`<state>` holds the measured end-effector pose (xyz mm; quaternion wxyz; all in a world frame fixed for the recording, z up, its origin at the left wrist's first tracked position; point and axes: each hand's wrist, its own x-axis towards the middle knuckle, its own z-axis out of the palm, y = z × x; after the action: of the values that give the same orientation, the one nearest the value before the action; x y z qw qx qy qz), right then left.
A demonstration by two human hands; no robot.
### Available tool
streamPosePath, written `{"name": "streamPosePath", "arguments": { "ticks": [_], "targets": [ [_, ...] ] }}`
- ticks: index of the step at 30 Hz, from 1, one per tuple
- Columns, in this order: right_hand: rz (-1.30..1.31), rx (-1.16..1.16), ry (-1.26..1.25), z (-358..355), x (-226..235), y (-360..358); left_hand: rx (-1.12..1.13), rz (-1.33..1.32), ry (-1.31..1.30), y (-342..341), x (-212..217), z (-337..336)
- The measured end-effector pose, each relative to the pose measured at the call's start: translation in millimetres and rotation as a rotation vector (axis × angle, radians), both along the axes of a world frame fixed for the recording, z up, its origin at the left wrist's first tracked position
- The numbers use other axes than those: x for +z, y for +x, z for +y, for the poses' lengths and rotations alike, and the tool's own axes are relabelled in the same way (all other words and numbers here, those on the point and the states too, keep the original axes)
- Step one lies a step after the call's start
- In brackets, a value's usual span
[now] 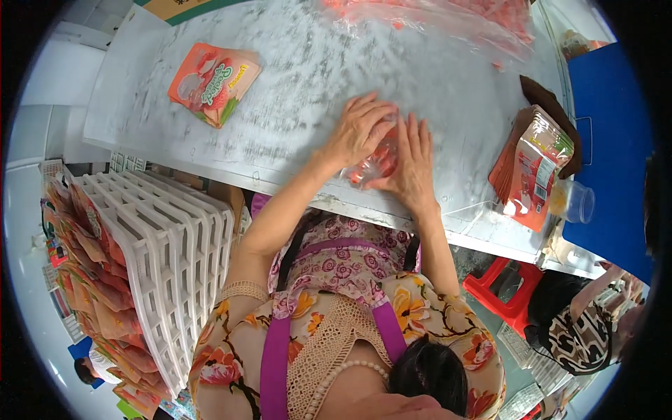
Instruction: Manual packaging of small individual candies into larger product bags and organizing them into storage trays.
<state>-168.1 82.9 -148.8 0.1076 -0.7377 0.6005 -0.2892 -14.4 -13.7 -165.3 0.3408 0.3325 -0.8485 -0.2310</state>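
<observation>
Left hand [358, 129] and right hand [413, 157] both rest on a small clear packet with red contents [374, 162], lying near the front edge of the white bench [294, 91]. Fingers of both hands lie spread and nearly flat, pressing the packet, not curled round it. An orange pouch [212, 82] lies well apart at left; a stack of pouches [533, 168] stands at right beside a clear plastic cup [577, 201].
</observation>
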Motion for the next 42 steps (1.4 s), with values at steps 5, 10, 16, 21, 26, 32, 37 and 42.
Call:
{"name": "streamPosePath", "arguments": {
  "ticks": [5,10,16,21,26,32,37,42],
  "targets": [
    [-0.07,0.046,-0.077,-23.1,-4.2,16.3,0.063,0.129,0.075,-1.0,3.1,4.6],
    [-0.108,0.134,-0.139,-37.4,-5.4,26.0,0.131,0.206,0.392,9.6,5.5,-5.1],
    [-0.045,0.099,-0.131,-40.7,-7.4,27.3,-0.143,0.273,0.724,32.0,27.9,-17.3],
    [-0.07,0.085,-0.13,-40.5,-4.0,24.0,-0.021,0.187,0.398,32.1,28.1,19.8],
    [-0.136,0.155,-0.112,-51.7,-10.8,40.1,0.318,0.218,0.09,16.5,8.2,27.0],
    [-0.658,0.215,0.12,-36.0,-17.7,33.9,0.188,0.451,0.534,-3.1,23.2,24.5],
    [-0.082,0.473,-0.149,-47.0,-13.1,32.8,0.275,0.484,0.164,-11.3,-17.7,24.0],
    [-0.313,0.43,-0.12,-60.7,-40.5,46.5,0.416,0.568,0.203,0.4,-6.1,20.6]
  ]
}}
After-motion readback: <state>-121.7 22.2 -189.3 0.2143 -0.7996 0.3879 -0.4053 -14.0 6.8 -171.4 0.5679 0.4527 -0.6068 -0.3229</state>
